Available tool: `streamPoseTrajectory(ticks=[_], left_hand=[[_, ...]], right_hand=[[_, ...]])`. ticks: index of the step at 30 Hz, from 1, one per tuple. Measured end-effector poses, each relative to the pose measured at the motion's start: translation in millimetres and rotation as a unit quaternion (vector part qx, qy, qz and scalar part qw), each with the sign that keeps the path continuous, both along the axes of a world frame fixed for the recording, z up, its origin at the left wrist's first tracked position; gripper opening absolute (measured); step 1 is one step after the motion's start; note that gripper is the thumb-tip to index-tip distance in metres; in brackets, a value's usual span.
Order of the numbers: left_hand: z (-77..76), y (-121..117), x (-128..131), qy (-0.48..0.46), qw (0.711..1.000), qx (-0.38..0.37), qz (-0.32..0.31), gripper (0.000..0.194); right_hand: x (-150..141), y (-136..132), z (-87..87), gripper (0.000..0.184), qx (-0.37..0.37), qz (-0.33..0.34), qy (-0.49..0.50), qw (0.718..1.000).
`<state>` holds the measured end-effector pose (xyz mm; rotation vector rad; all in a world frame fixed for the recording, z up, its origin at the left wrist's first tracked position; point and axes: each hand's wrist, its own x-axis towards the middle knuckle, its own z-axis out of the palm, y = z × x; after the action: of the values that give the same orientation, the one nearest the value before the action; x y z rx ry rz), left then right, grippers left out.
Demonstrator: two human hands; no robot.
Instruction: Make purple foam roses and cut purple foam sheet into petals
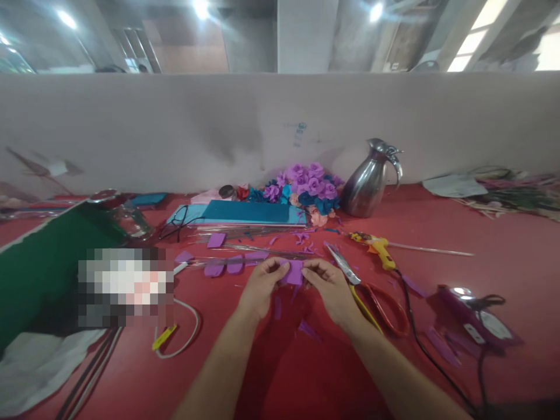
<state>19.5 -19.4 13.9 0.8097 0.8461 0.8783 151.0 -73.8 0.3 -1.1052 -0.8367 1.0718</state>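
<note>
Between my two hands is a small purple paper petal (294, 272), pinched at both sides above the red table. My left hand (265, 283) grips its left edge with thumb and fingers. On the opposite edge, my right hand (328, 286) pinches it the same way. Several cut purple petals (235, 265) lie to the left, beside thin wires (219, 229). Purple scraps (308, 330) are scattered below and around my hands. Scissors (371, 297) with red and yellow handles lie right beside my right hand, partly covered by my forearm.
A yellow glue gun (383, 254) with a black cord lies at the right, near a purple power strip-like box (476, 321). Behind stand a steel jug (366, 181) and a heap of paper flowers (310, 184). Blue paper sheets (249, 211), glasses (179, 220) and a green panel (56, 256) occupy the left.
</note>
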Motion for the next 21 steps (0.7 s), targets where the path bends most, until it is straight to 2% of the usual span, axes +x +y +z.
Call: streamPoseTrajectory(ticks=[3, 5, 6, 7, 9, 10, 11, 12, 16, 21], left_hand=[[1.7, 0.3, 1.4, -0.044, 0.993, -0.107, 0.031, 0.016], [4.6, 2.1, -0.7, -0.092, 0.976, -0.190, 0.051, 0.007], [6.3, 3.2, -2.6, -0.123, 0.965, -0.223, 0.059, 0.006], [8.2, 4.1, -4.9, -0.157, 0.954, -0.247, 0.061, 0.007], [11.5, 5.2, -9.5, -0.219, 0.936, -0.272, 0.044, 0.013], [12.6, 5.2, -11.5, -0.242, 0.930, -0.275, 0.031, 0.015], [13.1, 4.9, -13.0, -0.259, 0.927, -0.272, 0.019, 0.018], [13.1, 4.5, -14.0, -0.272, 0.925, -0.267, 0.008, 0.021], [9.1, 3.7, -15.4, -0.292, 0.929, -0.225, -0.021, 0.028], [3.8, 6.3, -16.2, -0.289, 0.941, -0.174, -0.030, 0.028]], right_hand=[[3.3, -2.9, 6.6, 0.021, -0.001, -0.012, -0.066, 0.998], [16.7, -12.7, 12.3, 0.026, -0.014, -0.009, -0.160, 0.987], [27.1, -20.2, 13.7, 0.026, -0.018, -0.014, -0.229, 0.973], [39.5, -29.0, 13.2, 0.025, -0.025, -0.029, -0.315, 0.948], [66.6, -48.6, 5.8, 0.031, -0.056, -0.071, -0.490, 0.867], [79.3, -58.2, -0.8, 0.032, -0.076, -0.076, -0.555, 0.825], [90.3, -66.9, -8.4, 0.033, -0.094, -0.068, -0.593, 0.797], [98.9, -74.3, -16.2, 0.033, -0.102, -0.057, -0.610, 0.784], [110.1, -87.1, -35.4, 0.038, -0.109, -0.045, -0.624, 0.773], [110.8, -77.3, -30.6, 0.036, -0.169, -0.066, -0.639, 0.748]])
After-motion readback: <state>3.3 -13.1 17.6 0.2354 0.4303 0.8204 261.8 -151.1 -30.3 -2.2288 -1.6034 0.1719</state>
